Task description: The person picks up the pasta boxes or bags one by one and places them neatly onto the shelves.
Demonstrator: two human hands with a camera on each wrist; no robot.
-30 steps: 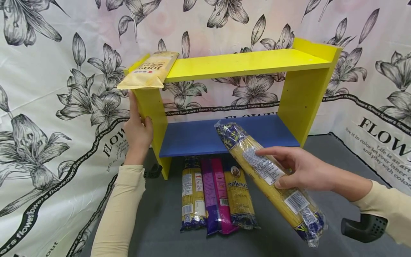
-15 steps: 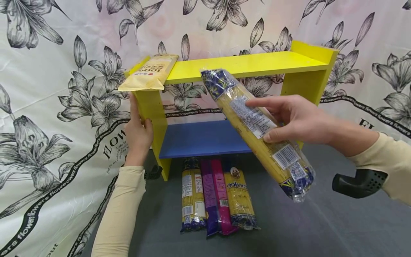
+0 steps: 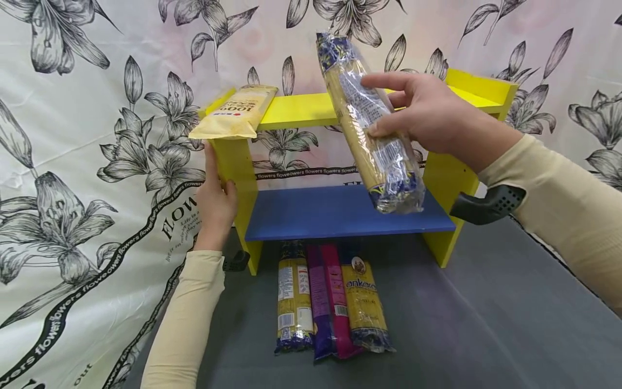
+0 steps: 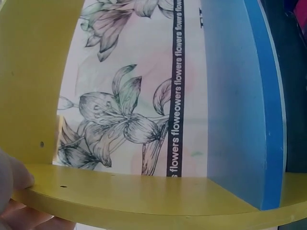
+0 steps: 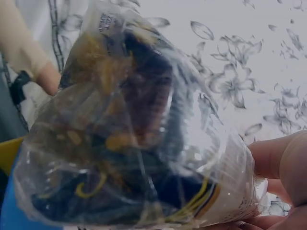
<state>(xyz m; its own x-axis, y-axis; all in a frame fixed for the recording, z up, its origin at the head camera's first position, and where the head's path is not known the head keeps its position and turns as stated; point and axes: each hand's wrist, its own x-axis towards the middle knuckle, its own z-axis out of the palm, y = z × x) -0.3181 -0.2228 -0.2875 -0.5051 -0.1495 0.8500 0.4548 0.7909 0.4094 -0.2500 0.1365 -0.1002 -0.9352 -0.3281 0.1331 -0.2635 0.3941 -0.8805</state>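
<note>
Room to reach lies above the blue shelf (image 3: 301,215) at left, while the pasta packet (image 3: 358,127) (tilted) obstructs further right.

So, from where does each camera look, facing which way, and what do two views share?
Head: on the head, forward and down at the yellow rack; left fingers, right fingers, left sleeve, right sleeve show.
Left wrist: on that wrist, through the rack to the flowered backdrop; left fingers show.
Right wrist: on that wrist, close onto the pasta pack; right fingers and left sleeve show.
Shared by head and left wrist: the blue shelf.
</note>
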